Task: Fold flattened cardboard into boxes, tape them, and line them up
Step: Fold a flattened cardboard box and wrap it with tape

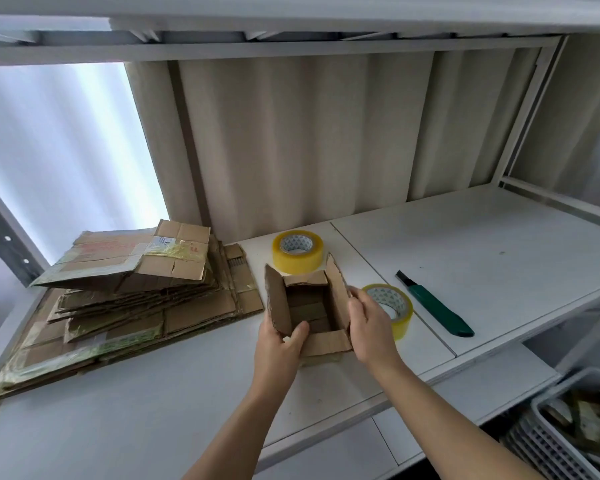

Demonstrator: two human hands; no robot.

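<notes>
A small brown cardboard box [309, 306] stands upright on the white shelf [153, 393], its top flaps raised and its inside showing. My left hand [279, 348] grips the box's near left corner, thumb hooked over the rim into the opening. My right hand [368, 327] lies against the right flap and wall, fingers resting along the cardboard. A pile of flattened cardboard [129, 299] lies to the left. Two rolls of yellowish clear tape sit close by: one roll [298, 251] behind the box, the other roll [394, 306] right of it, partly hidden by my right hand.
A green utility knife [437, 306] lies on the shelf to the right of the tape. Beige corrugated panels form the back wall. An upper shelf hangs overhead. A grey plastic crate [575, 434] with scraps sits lower right, below shelf level.
</notes>
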